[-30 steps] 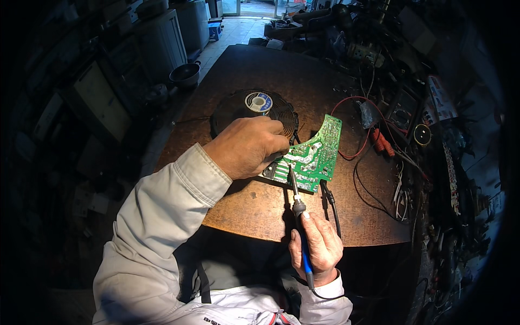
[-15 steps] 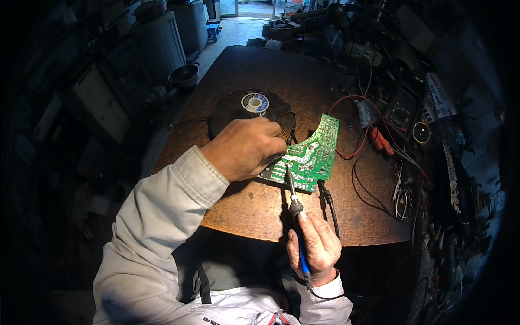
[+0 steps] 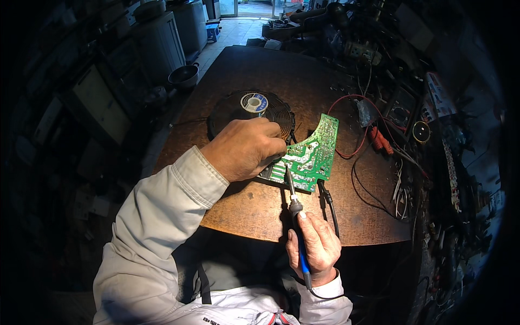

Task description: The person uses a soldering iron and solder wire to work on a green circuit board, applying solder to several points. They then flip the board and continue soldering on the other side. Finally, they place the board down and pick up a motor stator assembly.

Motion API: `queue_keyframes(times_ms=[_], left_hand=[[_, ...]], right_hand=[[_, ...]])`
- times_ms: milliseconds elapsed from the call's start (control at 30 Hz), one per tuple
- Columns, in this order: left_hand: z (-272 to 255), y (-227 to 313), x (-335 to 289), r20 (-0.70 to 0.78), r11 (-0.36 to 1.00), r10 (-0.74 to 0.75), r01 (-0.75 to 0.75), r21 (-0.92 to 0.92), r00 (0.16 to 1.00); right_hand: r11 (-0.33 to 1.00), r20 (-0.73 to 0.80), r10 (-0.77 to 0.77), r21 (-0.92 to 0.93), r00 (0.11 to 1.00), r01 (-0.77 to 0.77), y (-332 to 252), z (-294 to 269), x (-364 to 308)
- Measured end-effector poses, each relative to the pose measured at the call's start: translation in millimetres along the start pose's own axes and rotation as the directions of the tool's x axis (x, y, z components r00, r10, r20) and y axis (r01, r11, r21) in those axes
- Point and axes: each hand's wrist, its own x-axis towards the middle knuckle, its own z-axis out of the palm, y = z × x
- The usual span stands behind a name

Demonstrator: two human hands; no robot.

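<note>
A green circuit board (image 3: 309, 157) lies solder side up on the wooden table, its far edge curved inward. My right hand (image 3: 317, 246) grips a blue-handled soldering iron (image 3: 304, 254), whose tip meets the board near its left part. Over the board's left end, my left hand (image 3: 249, 149) is closed in a pinch; what its fingertips hold is hidden from me. Just beyond that hand, a solder spool (image 3: 254, 103) with a blue and white label rests on a dark round coil (image 3: 222, 116).
The brown table (image 3: 260, 222) ends close to my body. A black cable (image 3: 330, 203) runs from the board's near right edge. To the right lie red clips (image 3: 381, 142), a multimeter (image 3: 400, 111), a roll of tape (image 3: 421, 131) and tangled wires. A pan (image 3: 184, 77) stands off the table's left side.
</note>
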Motion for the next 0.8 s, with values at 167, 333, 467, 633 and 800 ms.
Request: queue_keyframes(times_ms=[167, 333, 467, 633, 800], left_hand=[[-0.4, 0.0, -0.6, 0.001, 1.0, -0.005, 0.005, 0.003, 1.0], [-0.3, -0.6, -0.6, 0.015, 1.0, -0.01, 0.01, -0.003, 1.0], [-0.4, 0.6, 0.0, -0.009, 1.0, -0.015, 0.015, -0.014, 1.0], [-4.2, 2.3, 1.0, -0.105, 0.993, -0.088, 0.078, -0.093, 0.991], [-9.9, -0.9, 0.6, -0.045, 0.981, -0.185, 0.182, -0.065, 0.982]], right_hand=[[1.0, 0.004, -0.001, 0.0, 1.0, 0.001, -0.6, 0.1, 0.0], [1.0, -0.005, -0.001, 0.016, 1.0, 0.002, 1.8, 2.0, -2.8], [1.0, -0.009, 0.001, 0.026, 1.0, -0.001, 1.7, 2.1, -2.9], [1.0, 0.0, -0.012, -0.004, 1.0, 0.012, 1.3, 1.4, -1.7], [1.0, 0.002, -0.006, -0.006, 1.0, 0.007, 0.5, 0.4, -0.4]])
